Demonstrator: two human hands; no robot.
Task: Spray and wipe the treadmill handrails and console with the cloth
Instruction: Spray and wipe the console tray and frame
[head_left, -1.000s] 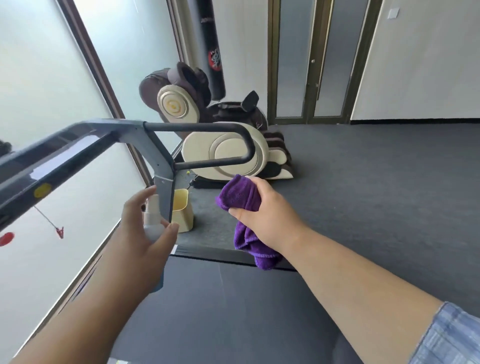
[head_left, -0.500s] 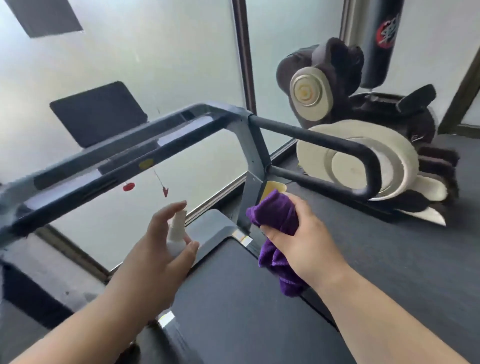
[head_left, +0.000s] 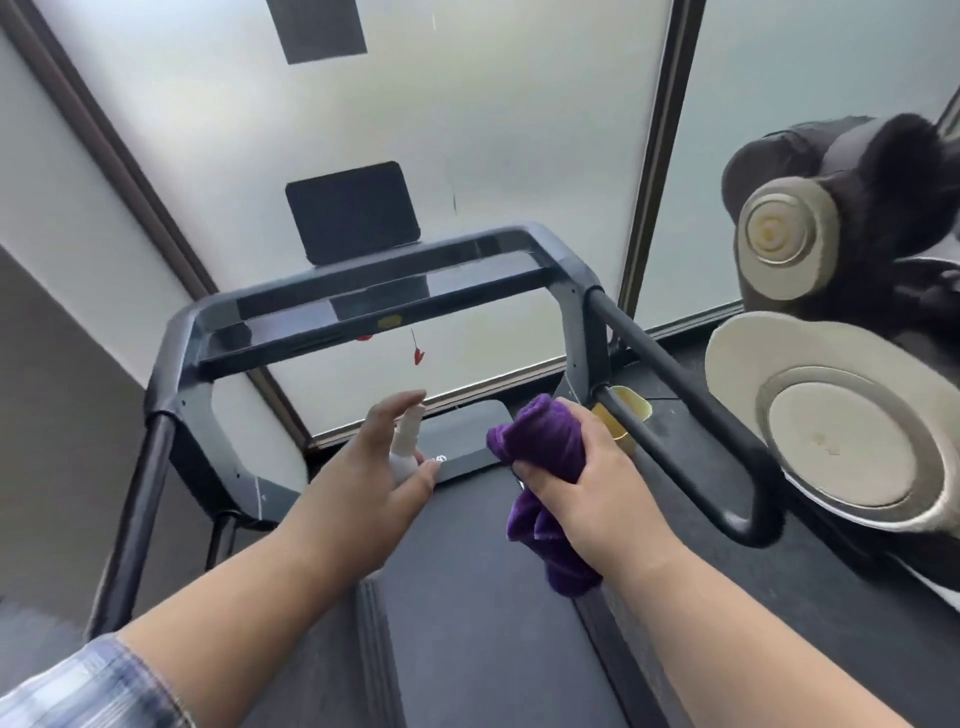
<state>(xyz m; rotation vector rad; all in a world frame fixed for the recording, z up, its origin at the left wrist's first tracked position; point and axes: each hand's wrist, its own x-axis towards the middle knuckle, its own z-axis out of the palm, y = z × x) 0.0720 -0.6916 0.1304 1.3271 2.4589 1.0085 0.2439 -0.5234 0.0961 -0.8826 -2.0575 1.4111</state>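
The treadmill's grey console bar (head_left: 374, 306) spans the middle of the view, with a black right handrail (head_left: 691, 400) looping back toward me and a left handrail (head_left: 140, 519) running down the left side. My left hand (head_left: 363, 483) grips a small white spray bottle (head_left: 405, 447), its nozzle aimed forward below the console, index finger raised over the top. My right hand (head_left: 587, 483) is closed on a bunched purple cloth (head_left: 540, 441), held just inside the right handrail without touching it. The dark running belt (head_left: 467, 623) lies under both arms.
A brown and cream massage chair (head_left: 841, 405) stands close to the right of the treadmill. A yellow bin (head_left: 631, 415) sits on the floor behind the right handrail. Frosted glass panels (head_left: 467, 130) with dark frames fill the front. A grey wall is on the left.
The view has swung left, so the treadmill console is now centred and the massage chair sits at the right edge. Both hands keep their grips and stay close together in front of me.
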